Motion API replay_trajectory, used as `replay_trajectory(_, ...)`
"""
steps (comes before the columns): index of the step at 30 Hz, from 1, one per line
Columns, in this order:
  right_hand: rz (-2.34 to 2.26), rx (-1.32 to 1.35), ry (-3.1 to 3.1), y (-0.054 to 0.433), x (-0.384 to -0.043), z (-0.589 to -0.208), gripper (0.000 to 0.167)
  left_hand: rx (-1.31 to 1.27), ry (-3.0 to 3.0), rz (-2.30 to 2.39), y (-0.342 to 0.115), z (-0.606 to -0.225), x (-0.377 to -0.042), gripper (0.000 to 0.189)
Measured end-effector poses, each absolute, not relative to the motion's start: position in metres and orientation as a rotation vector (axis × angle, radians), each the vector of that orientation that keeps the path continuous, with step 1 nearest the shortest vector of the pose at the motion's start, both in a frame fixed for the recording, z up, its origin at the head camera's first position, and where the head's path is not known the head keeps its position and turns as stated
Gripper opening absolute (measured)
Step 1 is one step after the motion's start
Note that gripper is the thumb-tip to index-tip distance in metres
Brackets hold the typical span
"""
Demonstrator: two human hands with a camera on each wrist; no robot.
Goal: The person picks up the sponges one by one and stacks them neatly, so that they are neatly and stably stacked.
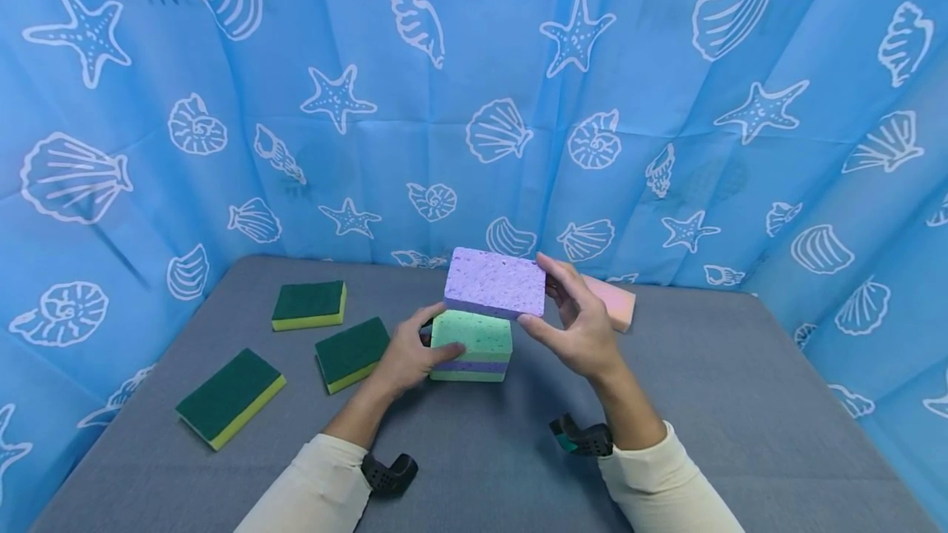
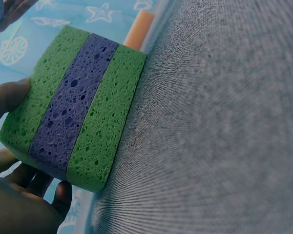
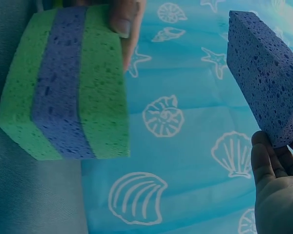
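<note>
A stack of three sponges [image 1: 470, 368], green, purple and green, sits on the grey table. My left hand [image 1: 410, 354] grips its left end, thumb over the near edge of the top sponge and the other fingers round the far side. The layers look flush in the left wrist view, where the purple middle sponge [image 2: 71, 102] shows its pores. Above the stack, my right hand [image 1: 581, 331] pinches a purple sponge [image 1: 494, 280] by its right end between thumb and fingers. The right wrist view shows this raised sponge [image 3: 266, 73] apart from the stack.
Three scouring sponges, dark green over yellow, lie on the left: one at the back [image 1: 307, 301], one beside my left wrist [image 1: 354, 352], one nearer [image 1: 230, 393]. Behind my right hand lies a pink sponge [image 1: 613, 303]. A blue shell-print curtain [image 1: 459, 89] hangs behind the table [image 1: 741, 401].
</note>
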State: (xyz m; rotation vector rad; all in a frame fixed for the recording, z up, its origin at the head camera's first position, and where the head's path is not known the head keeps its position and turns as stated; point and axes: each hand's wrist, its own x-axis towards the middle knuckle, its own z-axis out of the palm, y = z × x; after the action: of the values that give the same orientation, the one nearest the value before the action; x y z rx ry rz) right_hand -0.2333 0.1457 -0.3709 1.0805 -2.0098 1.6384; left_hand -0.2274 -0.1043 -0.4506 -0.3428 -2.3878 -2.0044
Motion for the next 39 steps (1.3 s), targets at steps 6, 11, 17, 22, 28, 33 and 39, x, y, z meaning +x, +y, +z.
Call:
replay_trajectory(6, 1.646, 1.083, -2.054, 0.142, -0.235, -0.380, 0.077, -0.343, -2.406, -1.991, -0.102, -0.438, -0.220, 0.065)
replay_trajectory(11, 1.676, 1.097, -2.077, 0.138, -0.238, -0.386, 0.075, -0.380, -2.382, -1.960, -0.104, -0.443, -0.222, 0.064)
replay_trajectory(17, 1.679, 1.110, -2.111, 0.131, -0.230, -0.378, 0.072, -0.401, -2.367, -1.922, -0.106, -0.453, -0.227, 0.066)
replay_trajectory(22, 1.674, 1.105, -2.140, 0.127, -0.227, -0.377, 0.069, -0.422, -2.365, -1.902, -0.107, -0.454, -0.227, 0.065)
replay_trajectory(28, 1.687, 1.113, -2.147, 0.126, -0.229, -0.384, 0.068, -0.411, -2.371, -1.897, -0.107, -0.454, -0.228, 0.066)
replay_trajectory(33, 1.682, 1.100, -2.187, 0.126, -0.230, -0.387, 0.068, -0.416, -2.380, -1.888, -0.107, -0.454, -0.227, 0.069)
replay_trajectory(39, 1.660, 1.081, -2.232, 0.126, -0.231, -0.390, 0.068, -0.401, -2.404, -1.881, -0.107, -0.454, -0.226, 0.073)
